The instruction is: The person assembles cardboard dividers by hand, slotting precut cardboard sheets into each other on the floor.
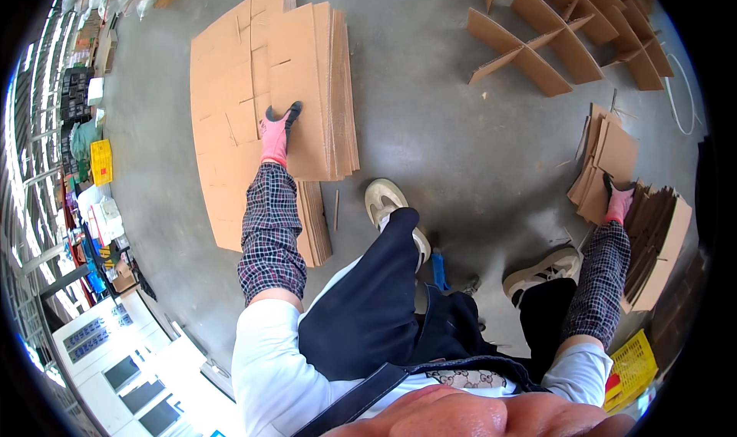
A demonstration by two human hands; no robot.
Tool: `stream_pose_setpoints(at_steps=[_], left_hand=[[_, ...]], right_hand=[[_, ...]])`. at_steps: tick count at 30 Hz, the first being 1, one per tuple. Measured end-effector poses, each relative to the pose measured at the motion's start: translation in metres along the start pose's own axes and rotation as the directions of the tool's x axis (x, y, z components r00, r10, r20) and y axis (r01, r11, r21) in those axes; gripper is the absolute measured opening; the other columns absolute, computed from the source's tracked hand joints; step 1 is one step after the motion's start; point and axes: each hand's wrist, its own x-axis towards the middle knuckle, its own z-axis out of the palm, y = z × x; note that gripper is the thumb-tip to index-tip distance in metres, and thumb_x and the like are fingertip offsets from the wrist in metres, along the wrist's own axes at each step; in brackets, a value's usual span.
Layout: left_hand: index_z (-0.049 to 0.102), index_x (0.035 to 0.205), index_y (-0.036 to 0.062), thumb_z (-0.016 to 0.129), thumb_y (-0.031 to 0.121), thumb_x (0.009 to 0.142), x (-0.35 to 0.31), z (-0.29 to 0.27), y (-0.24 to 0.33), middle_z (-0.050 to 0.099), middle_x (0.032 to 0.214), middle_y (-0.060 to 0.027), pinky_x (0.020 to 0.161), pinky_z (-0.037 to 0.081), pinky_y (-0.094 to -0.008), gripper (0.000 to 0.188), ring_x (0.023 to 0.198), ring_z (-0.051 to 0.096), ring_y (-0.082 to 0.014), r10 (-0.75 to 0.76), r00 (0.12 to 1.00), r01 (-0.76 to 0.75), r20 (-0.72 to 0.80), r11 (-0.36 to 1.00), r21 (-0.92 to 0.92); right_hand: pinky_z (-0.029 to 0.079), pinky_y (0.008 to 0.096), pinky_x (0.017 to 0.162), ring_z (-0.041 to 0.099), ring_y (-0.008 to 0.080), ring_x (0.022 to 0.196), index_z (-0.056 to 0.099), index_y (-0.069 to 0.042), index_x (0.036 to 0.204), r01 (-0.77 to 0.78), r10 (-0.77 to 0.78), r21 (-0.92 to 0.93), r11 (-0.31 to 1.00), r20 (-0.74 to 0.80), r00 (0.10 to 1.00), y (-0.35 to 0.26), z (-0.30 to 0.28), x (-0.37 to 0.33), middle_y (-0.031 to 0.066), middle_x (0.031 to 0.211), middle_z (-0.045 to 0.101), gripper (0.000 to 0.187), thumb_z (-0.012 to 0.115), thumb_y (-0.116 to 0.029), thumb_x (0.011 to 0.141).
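Observation:
My left hand [278,135], in a pink glove with dark fingertips, reaches onto a stack of flat, slotted cardboard sheets [223,92]. Its thumb and fingers are apart, beside the edge of an upper cardboard layer [301,76]. Far to the right, my right hand [618,204], gloved alike, closes at the edge of some smaller cardboard pieces [614,151]; part of its fingers is hidden. Right beside that hand, a bundle of narrow cardboard strips [652,245] stands on edge.
Assembled cardboard dividers [537,42] stand on the grey floor at the far right. My shoes [384,199] are between the stacks. Yellow crates [101,162] sit at the left and lower right. A loose cardboard strip [336,210] lies near the left stack.

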Motion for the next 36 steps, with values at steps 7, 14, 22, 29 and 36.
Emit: stream_pose_setpoints(at_steps=[7,14,22,29,36], left_hand=[[0.053,0.108,-0.0004,0.071,0.009,0.072,-0.098,-0.043,0.112,0.062,0.098,-0.0162,0.076,0.048,-0.0345,0.042,0.088,0.061,-0.0233,0.346,0.931,-0.300,0.114,0.906,-0.297],[0.050,0.120,0.0166,0.066,0.018,0.073,-0.192,0.094,0.124,0.057,0.101,-0.0057,0.076,0.048,-0.0325,0.050,0.090,0.058,-0.0218,0.721,0.390,-0.913,0.572,0.386,0.136],[0.054,0.114,0.0176,0.054,0.009,0.076,-0.212,0.171,0.109,0.056,0.093,-0.0053,0.065,0.051,-0.0350,0.038,0.080,0.059,-0.0241,0.765,0.394,-0.917,0.509,0.367,0.159],[0.053,0.113,0.0148,0.056,0.010,0.076,-0.202,0.168,0.106,0.056,0.093,-0.0064,0.064,0.051,-0.0357,0.037,0.082,0.059,-0.0250,0.796,0.355,-0.930,0.490,0.356,0.096],[0.052,0.114,0.0141,0.062,0.014,0.074,-0.198,0.167,0.115,0.057,0.101,-0.0069,0.072,0.050,-0.0365,0.041,0.087,0.059,-0.0251,0.789,0.402,-0.905,0.465,0.419,0.072]], right_hand=[[0.043,0.0269,0.085,0.056,0.0144,0.095,0.054,0.000,0.118,0.161,-0.317,0.693,0.702,0.102,0.943,-0.039,-0.123,-0.042,0.0058,0.106,0.061,0.047,0.070,-0.021,0.079],[0.040,0.0315,0.096,0.052,0.0208,0.112,0.035,0.000,0.134,0.639,-0.528,0.551,0.536,-0.372,0.763,-0.205,-0.161,-0.211,0.0171,0.126,0.050,0.057,0.059,-0.001,0.082],[0.051,0.0365,0.074,0.056,0.0282,0.094,0.052,-0.013,0.116,0.803,-0.799,-0.055,0.594,0.083,0.596,-0.223,-0.076,-0.309,0.0089,0.109,0.052,0.048,0.063,-0.008,0.069],[0.051,0.0378,0.070,0.060,0.0267,0.088,0.048,-0.024,0.125,0.831,-0.811,-0.053,0.553,0.194,0.552,-0.258,-0.059,-0.280,0.0073,0.100,0.055,0.048,0.050,-0.008,0.080],[0.050,0.0389,0.073,0.062,0.0299,0.087,0.035,-0.026,0.136,0.743,-0.689,-0.085,0.664,0.317,0.652,-0.250,-0.026,-0.271,0.0151,0.104,0.056,0.055,0.049,-0.011,0.084]])
